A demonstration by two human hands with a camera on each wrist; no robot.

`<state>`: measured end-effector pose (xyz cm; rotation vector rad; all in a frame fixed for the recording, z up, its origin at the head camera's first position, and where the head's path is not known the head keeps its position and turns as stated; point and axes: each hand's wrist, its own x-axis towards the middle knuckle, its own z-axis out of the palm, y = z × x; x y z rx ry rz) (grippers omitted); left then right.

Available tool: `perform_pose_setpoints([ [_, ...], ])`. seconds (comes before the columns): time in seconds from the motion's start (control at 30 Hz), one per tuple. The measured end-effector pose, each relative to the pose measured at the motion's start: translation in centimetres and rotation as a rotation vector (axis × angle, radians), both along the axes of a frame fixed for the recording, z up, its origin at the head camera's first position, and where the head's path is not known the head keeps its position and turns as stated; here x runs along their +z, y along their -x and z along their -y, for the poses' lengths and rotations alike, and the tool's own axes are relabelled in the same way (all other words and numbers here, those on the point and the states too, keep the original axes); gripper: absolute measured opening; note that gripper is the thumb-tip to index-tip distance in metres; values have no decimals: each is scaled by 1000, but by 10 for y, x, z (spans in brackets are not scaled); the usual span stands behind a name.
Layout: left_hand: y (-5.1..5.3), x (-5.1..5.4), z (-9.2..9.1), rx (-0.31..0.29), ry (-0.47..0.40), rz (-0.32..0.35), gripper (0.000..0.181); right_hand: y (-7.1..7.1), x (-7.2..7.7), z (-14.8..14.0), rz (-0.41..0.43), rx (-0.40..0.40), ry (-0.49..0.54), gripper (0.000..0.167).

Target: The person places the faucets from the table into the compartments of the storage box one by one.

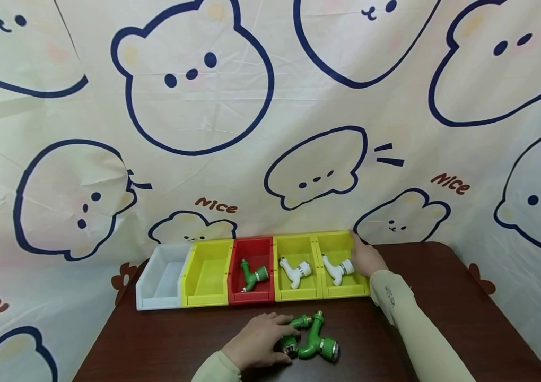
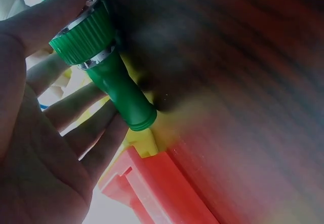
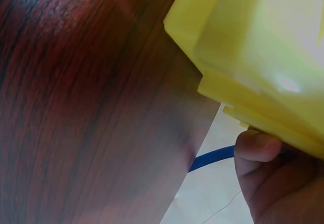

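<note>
Two green taps lie on the brown table. My left hand (image 1: 258, 341) is around the left green tap (image 1: 289, 345), its thumb across the ribbed knob (image 2: 83, 36) and its other fingers behind the tap body in the left wrist view. The right green tap (image 1: 315, 339) lies just beside it, untouched. My right hand (image 1: 367, 258) grips the right side of the end yellow bin (image 1: 361, 291); in the right wrist view the thumb presses near the bin's rim (image 3: 283, 133), and the other fingers are partly hidden. A white tap (image 1: 337, 269) lies inside that bin.
Left of the end bin, the joined row has a yellow bin with a white tap (image 1: 295, 272), a red bin (image 1: 251, 297) with a green tap (image 1: 253, 276), an empty yellow bin (image 1: 207, 273) and an empty white bin (image 1: 163, 276). A patterned cloth hangs behind.
</note>
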<state>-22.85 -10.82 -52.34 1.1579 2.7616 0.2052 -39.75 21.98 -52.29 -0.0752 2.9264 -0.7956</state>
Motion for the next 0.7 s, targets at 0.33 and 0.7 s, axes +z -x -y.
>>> perform_pose_setpoints([
  [0.33, 1, -3, 1, -60, 7, -73, 45, -2, 2, 1, 13, -1, -7, 61],
  [0.7, -7, 9, 9, -80, 8, -161, 38, -3, 5, 1, -10, 2, 7, 61],
])
